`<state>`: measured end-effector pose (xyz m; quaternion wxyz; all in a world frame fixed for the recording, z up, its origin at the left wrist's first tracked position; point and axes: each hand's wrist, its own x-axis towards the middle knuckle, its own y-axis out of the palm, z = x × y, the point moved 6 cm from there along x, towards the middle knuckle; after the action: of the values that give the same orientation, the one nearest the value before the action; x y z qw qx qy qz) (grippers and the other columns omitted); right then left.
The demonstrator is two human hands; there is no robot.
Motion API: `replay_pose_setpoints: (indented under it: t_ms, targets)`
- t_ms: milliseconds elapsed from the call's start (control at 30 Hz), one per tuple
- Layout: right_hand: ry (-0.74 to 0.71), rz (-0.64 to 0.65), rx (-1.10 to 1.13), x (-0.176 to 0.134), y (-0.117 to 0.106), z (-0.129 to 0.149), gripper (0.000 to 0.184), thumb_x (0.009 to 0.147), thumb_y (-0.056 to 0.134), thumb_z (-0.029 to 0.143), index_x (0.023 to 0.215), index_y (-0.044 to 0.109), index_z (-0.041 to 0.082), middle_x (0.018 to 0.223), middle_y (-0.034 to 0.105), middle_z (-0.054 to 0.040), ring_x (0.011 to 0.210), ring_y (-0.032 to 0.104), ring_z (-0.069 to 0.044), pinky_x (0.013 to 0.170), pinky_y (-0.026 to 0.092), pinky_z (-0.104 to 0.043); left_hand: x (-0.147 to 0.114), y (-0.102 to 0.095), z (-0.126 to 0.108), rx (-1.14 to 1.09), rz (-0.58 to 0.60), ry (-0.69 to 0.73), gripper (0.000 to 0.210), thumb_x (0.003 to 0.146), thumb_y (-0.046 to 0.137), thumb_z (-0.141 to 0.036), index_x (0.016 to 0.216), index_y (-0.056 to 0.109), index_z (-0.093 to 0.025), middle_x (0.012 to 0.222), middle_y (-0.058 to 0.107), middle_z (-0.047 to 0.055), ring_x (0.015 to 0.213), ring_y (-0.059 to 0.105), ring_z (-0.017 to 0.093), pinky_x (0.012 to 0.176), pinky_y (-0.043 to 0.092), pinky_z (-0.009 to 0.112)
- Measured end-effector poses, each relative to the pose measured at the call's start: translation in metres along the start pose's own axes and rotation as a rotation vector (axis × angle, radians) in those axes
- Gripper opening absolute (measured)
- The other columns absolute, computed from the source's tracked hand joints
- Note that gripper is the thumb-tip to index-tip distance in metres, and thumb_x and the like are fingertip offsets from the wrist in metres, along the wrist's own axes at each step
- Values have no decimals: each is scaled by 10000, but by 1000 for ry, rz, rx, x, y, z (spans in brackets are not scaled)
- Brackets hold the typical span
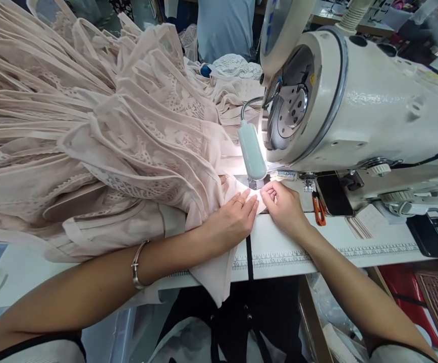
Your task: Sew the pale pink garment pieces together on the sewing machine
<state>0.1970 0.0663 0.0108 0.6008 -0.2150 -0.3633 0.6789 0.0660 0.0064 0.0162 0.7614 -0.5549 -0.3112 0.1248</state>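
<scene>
A pale pink garment [213,267] lies on the sewing table, its edge under the presser foot area of a white sewing machine [374,106]. My left hand [234,217] rests flat on this cloth, fingers stretched toward the needle, a ring on one of them. Just right of the needle, my right hand [283,204] has its thumb and fingers pinched on the cloth's edge. A small green lamp [252,151] on a bent neck lights the spot and partly hides the needle. To the left, a large heap of pink lace-trimmed garments [147,131] reaches up to my left hand.
Orange-handled thread snips [319,212] lie right of my right hand, beside a dark phone [334,194]. Another dark phone [423,234] sits farther right. A printed ruler [279,259] runs along the table's front edge. More cloth [236,66] is piled behind the machine.
</scene>
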Motion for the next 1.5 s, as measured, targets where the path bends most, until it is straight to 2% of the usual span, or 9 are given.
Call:
replay_pose_setpoints:
  t_ms: [133, 400, 500, 600, 700, 800, 1100, 1333, 1500]
  targets:
    - [-45, -6, -23, -3, -5, 2, 152, 916, 533, 290, 796, 598, 224, 709, 626, -7, 670, 568, -175, 672, 453, -321, 4, -1, -1, -3, 30, 8, 368, 966, 369, 20, 1260, 590, 49, 1268, 666, 228, 1240, 635, 284, 1076, 500, 387]
    - [-451, 10, -214, -19, -6, 17, 257, 1005, 481, 279, 1064, 720, 203, 1032, 687, -96, 973, 595, -233, 872, 511, -395, 2, 1, 8, -147, 10, -135, 347, 997, 289, -3, 1254, 522, -6, 1290, 617, 213, 1304, 555, 266, 1119, 440, 435]
    - [-512, 18, -449, -24, 3, 23, 291, 1005, 459, 229, 1136, 701, 136, 1044, 700, -132, 973, 593, -257, 878, 504, -415, 2, 0, 20, -154, 68, -237, 332, 963, 275, 33, 1048, 577, -74, 1096, 657, 162, 1096, 624, 257, 960, 510, 429]
    - [-555, 34, -606, -25, 8, 28, 371, 995, 371, 100, 1209, 674, 94, 1083, 718, -152, 1026, 617, -259, 949, 484, -426, 7, -3, 14, -158, 80, -140, 303, 940, 333, 42, 880, 583, -117, 861, 646, 83, 807, 603, 202, 748, 505, 331]
    - [-593, 69, -606, -21, 7, 27, 412, 995, 333, 74, 1234, 667, 108, 1207, 707, -153, 1164, 609, -250, 1046, 463, -427, 13, -4, 5, -119, 6, -85, 256, 950, 392, 28, 918, 618, -89, 862, 666, 83, 809, 606, 200, 762, 489, 321]
    - [-543, 132, -544, -12, 3, 12, 428, 996, 337, 99, 1286, 646, 163, 1304, 677, -119, 1243, 587, -242, 1056, 487, -436, 17, 1, 0, -68, -1, -88, 266, 964, 390, 30, 1016, 640, -46, 955, 699, 122, 899, 640, 213, 820, 492, 335]
    - [-318, 204, -447, 4, 7, -17, 435, 952, 414, 195, 1337, 606, 264, 1315, 653, -97, 1123, 629, -290, 925, 543, -473, 20, 4, 0, -53, 66, -66, 354, 989, 351, 20, 1269, 567, 42, 1271, 653, 248, 1214, 629, 266, 967, 509, 367]
    - [-236, 240, -427, 7, 6, -13, 399, 968, 358, 222, 1259, 630, 248, 1198, 689, -106, 1001, 647, -285, 872, 531, -451, 20, 6, 0, -35, 70, -68, 366, 981, 329, 36, 1241, 586, 28, 1233, 676, 230, 1167, 657, 252, 954, 534, 366]
    - [-275, 241, -437, 4, 8, -13, 421, 950, 336, 164, 1248, 620, 253, 1289, 663, -89, 1096, 614, -286, 923, 511, -465, 18, 8, 1, -88, 44, -78, 325, 972, 390, 33, 1239, 576, 34, 1242, 663, 241, 1207, 636, 258, 990, 518, 371]
